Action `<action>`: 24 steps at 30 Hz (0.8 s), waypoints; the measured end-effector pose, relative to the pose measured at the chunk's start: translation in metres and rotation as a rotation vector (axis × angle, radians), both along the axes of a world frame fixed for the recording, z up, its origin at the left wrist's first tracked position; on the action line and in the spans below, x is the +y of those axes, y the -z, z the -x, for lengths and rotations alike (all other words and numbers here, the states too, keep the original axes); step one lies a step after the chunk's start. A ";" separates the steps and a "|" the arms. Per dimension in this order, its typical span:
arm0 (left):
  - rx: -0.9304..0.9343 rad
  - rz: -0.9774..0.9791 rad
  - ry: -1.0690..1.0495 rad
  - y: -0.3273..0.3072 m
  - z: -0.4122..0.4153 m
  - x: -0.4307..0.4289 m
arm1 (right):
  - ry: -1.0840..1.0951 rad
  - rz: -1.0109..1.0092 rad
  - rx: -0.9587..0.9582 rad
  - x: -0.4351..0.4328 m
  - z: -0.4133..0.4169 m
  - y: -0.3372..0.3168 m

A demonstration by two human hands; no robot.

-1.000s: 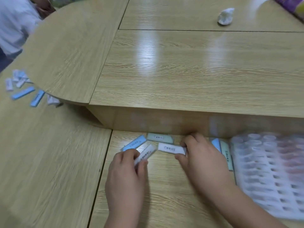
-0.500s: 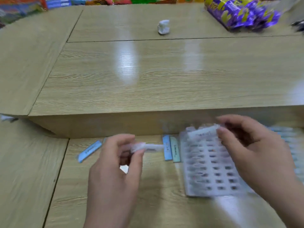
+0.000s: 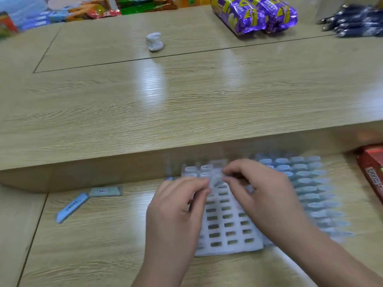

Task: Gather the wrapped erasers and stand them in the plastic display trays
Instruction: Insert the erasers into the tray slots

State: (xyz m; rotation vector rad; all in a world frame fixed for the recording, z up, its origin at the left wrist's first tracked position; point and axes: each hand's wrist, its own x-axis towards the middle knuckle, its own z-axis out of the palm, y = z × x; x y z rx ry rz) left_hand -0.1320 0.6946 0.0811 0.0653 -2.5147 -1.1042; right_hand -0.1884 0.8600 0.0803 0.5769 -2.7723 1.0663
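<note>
Wrapped eraser (image 3: 215, 179): pale, blurred; held betw. both hands just over the far rows of the white tray (image 3: 228, 232), w/ fingers at each end.
Left hand (image 3: 178, 212): thumb + forefinger curled, tips pinching the eraser's left end; palm over the tray's left edge.
Right hand (image 3: 263, 195): fingers (image 3: 232, 179) bent in, seem to pinch the right end of the same eraser, tho motion blur hides the exact contact.
White tray: flat on the table (image 3: 83, 251), up against the raised step; most slots in view look empty.
Second tray (image 3: 310, 193): just right of the white one, partly under the right wrist; rows packed w/ blue-wrapped erasers standing up.
Loose pcs: blue eraser (image 3: 71, 207) and grey-green eraser (image 3: 105, 191) lie flat on the table, well left of the hands, ends nearly touching.
Upper level: paper wad (image 3: 154, 41), purple snack packs (image 3: 255, 13).
Right edge: red box (image 3: 371, 172).
</note>
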 end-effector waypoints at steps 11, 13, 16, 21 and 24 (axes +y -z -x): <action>0.021 0.084 -0.023 0.026 0.010 0.005 | -0.098 -0.064 0.058 -0.001 0.013 0.019; 0.032 0.110 -0.002 0.026 0.012 0.002 | -0.146 -0.110 0.066 -0.002 0.014 0.021; 0.051 0.152 0.067 0.029 0.013 -0.002 | -0.184 -0.161 0.091 -0.002 0.017 0.021; -0.008 0.318 0.113 0.032 0.011 -0.002 | -0.204 -0.211 0.111 -0.004 0.017 0.024; -0.036 0.493 0.086 0.027 0.008 0.001 | -0.211 -0.222 0.115 -0.004 0.014 0.021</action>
